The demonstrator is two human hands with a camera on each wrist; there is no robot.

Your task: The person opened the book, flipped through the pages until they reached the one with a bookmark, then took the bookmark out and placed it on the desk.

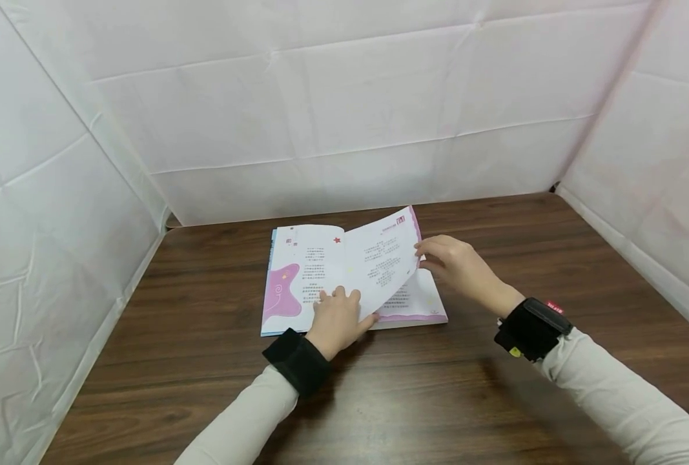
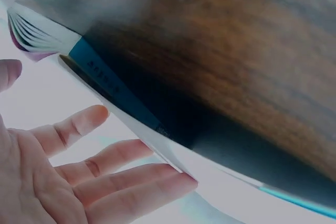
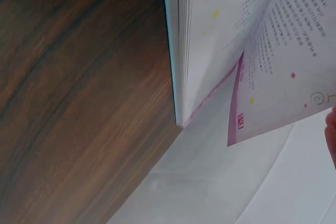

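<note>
The book's (image 1: 298,278) print is too small to read (the lifted page (image 1: 381,261) hides the right page beneath).

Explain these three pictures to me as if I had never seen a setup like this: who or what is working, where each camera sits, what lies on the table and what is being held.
No machine here: a person works with two bare hands. The big picture comes from a camera on the person's head, looking down. The other two come from cameras strapped to each wrist, so they show close, tilted views.

On the dark brown wooden table lies an open white and pink paperback book with printed text. White cloth walls surround the table.

The left hand rests with straight fingers on the book's left page, keeping it flat. The right hand pinches the edge of one raised white page with a pink border, lifted off the stack. The right wrist view shows that page hanging above the book's page edges.
</note>
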